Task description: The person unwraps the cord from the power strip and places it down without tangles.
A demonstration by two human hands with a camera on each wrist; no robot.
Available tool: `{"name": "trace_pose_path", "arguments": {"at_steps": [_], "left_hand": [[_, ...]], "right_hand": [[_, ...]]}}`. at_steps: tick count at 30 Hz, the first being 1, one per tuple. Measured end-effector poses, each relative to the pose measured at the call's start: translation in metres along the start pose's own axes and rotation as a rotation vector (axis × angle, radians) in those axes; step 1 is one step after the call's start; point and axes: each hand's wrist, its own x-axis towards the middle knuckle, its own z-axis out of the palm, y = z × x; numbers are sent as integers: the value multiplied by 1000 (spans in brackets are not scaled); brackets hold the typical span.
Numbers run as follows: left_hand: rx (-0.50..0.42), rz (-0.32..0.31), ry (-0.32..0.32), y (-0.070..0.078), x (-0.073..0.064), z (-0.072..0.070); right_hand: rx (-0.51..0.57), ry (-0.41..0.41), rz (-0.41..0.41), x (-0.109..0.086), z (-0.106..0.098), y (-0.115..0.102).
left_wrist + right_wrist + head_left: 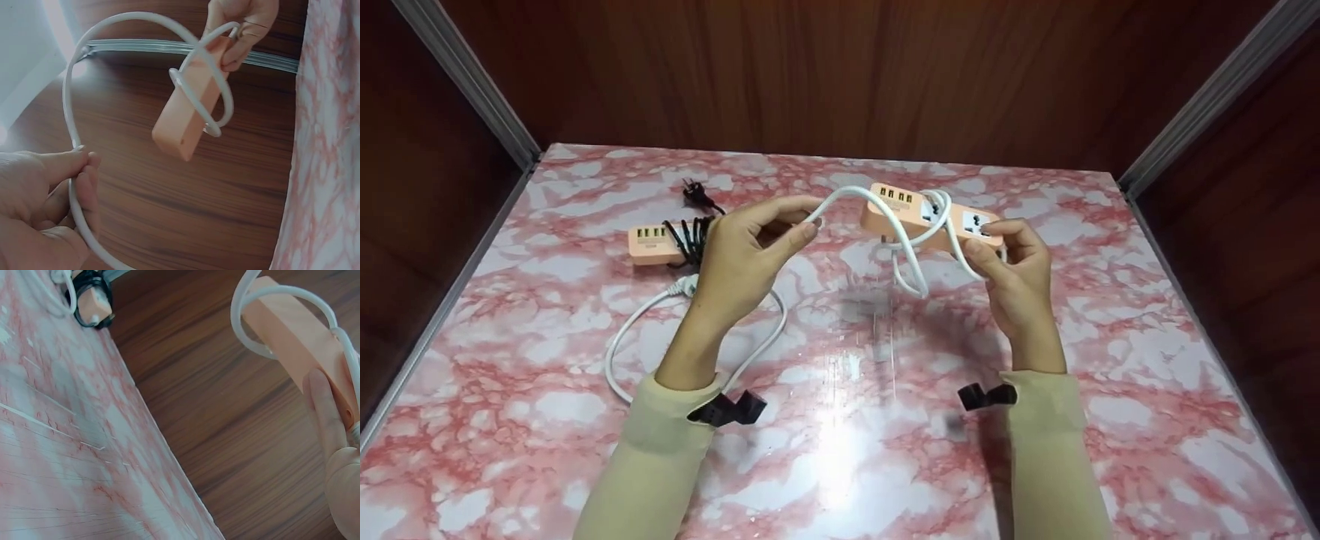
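Observation:
Above the table, my right hand (1020,274) grips one end of a peach power strip (911,214), thumb on the near side. A white cord (851,193) loops loosely around the strip and arches over to my left hand (750,259), which pinches it between thumb and fingers. In the left wrist view the cord (68,107) makes a wide arc from those fingers to the strip (191,101). The right wrist view shows the strip's plain underside (292,337) with fingers (323,402) against it. The white plug (684,286) lies on the table, partly behind my left hand.
A second peach power strip (649,244), wrapped in black cord (684,238), lies on the table left of my left hand, partly hidden by it. Its black plug (695,193) points away. Wooden panels (840,75) enclose the back and sides of the marbled table (885,465).

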Motion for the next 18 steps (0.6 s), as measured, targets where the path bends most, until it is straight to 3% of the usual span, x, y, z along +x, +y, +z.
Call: {"name": "trace_pose_path", "arguments": {"at_steps": [5, 13, 18], "left_hand": [[4, 3, -87, 4, -5, -13], [30, -34, -327, 10, -9, -38], [55, -38, -433, 5, -14, -52]], "right_hand": [[5, -6, -3, -1, 1, 1], [6, 11, -9, -1, 2, 1], [6, 12, -13, -1, 1, 2]]}}
